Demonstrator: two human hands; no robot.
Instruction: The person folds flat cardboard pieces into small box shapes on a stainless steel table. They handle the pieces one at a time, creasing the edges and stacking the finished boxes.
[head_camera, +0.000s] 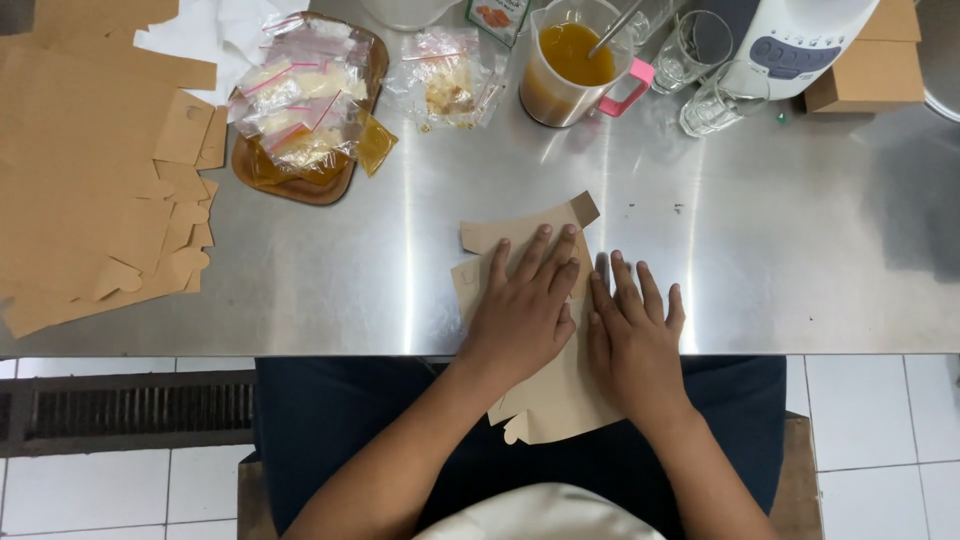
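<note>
Brown cardboard blank (535, 300) on steel table (780, 250), left hand (525, 310), right hand (635, 345) pressing flat, fingers spread.

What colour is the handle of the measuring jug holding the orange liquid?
Pink. The handle of the clear jug shows best in the head view, at the table's far side.

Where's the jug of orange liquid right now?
In the head view, the jug stands at the table's far edge, just right of centre, between the bagged food and the empty glasses.
</note>
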